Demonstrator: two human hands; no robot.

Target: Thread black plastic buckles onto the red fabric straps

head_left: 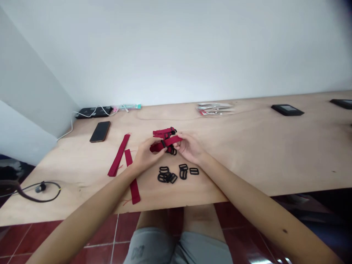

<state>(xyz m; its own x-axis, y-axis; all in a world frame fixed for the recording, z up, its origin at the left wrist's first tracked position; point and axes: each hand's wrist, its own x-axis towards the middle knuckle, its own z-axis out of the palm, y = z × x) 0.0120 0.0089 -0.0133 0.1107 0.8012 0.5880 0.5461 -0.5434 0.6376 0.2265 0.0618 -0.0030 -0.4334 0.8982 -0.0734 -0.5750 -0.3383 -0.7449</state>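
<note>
A dark red webbing strap (172,140) is stretched between my two hands above the table. My left hand (146,153) pinches it by a black slide buckle (164,143) threaded on it. The strap's other end is between the fingers of my right hand (189,148). Just behind lies a pile of red straps (162,131) fitted with black buckles, partly hidden by my hands. Several loose black buckles (167,176) lie nearer to me, with a single buckle (194,171) at their right. Left of my left hand are plain red strips (118,156), one partly under my forearm.
On the wooden table (261,157) a phone (100,131) lies at the left, near black boxes (93,112) with a white cable. A stack of flat packets (216,109) and a black device (287,109) are along the wall. A dark cable loop (41,200) is at the left edge.
</note>
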